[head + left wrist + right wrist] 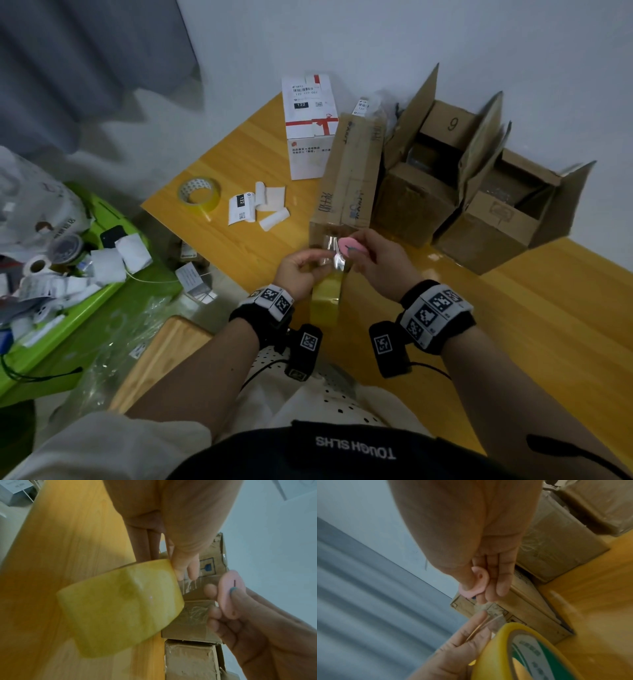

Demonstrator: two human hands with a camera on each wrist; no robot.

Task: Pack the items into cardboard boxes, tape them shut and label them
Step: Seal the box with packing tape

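Nearest, at bottom of head view: dark garment with white lettering and spotted pale cloth in the lap, both forearms (219,353) wearing marker-printed wrist bands. Left hand (301,270) with fingers curled, pinching the clear tape strip (337,262) drawn off the yellow tape roll (325,301), which hangs below that hand at the table edge. Right hand (376,263) with fingers curled round a small pink cutter (347,244), held at the strip just beside the near end of the closed cardboard box (349,178).

Closed box lying lengthwise on the yellow wooden table (513,325) (near end already glossy with tape, per the left wrist view), directly ahead of both hands. To its right, touching or nearly so: two open cardboard boxes (486,219), flaps upright, one marked "9", standing against the wall. Behind the closed box: white box with red ribbon print (308,130), bearing a label. Left of the closed box: loose labels (257,205) and a second tape roll (199,193) near the table's left edge.

Bare table surface right of the right forearm. Off the table, left: green bin (68,308) heaped with paper scraps and rolls, clear plastic film on the floor, wooden stool corner (161,356). Farthest: grey curtain (85,68) and pale wall.
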